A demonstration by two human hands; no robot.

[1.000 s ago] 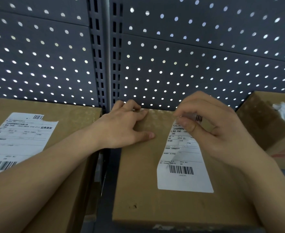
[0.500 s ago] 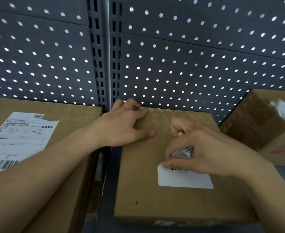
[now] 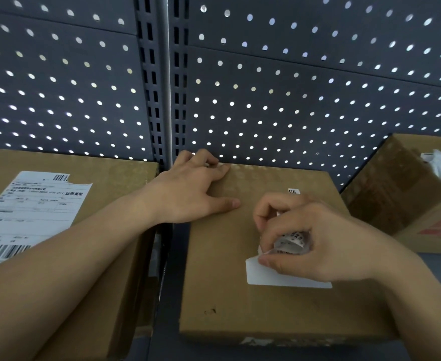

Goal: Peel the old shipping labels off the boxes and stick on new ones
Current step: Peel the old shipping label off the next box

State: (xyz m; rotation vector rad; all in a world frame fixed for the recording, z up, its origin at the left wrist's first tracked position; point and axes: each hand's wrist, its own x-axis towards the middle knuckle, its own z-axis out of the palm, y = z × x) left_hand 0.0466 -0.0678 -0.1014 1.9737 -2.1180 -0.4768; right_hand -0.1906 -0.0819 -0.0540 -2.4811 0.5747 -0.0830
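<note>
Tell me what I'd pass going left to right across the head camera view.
Shipping label on the left box → left hand → right hand pinching the half-peeled label → open box at the right.

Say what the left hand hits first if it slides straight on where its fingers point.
Probably the dark grey perforated metal back panel: the left hand lies flat on the brown cardboard box, fingertips at its far edge, pointing away and rightward. The gap between is unclear.
</note>
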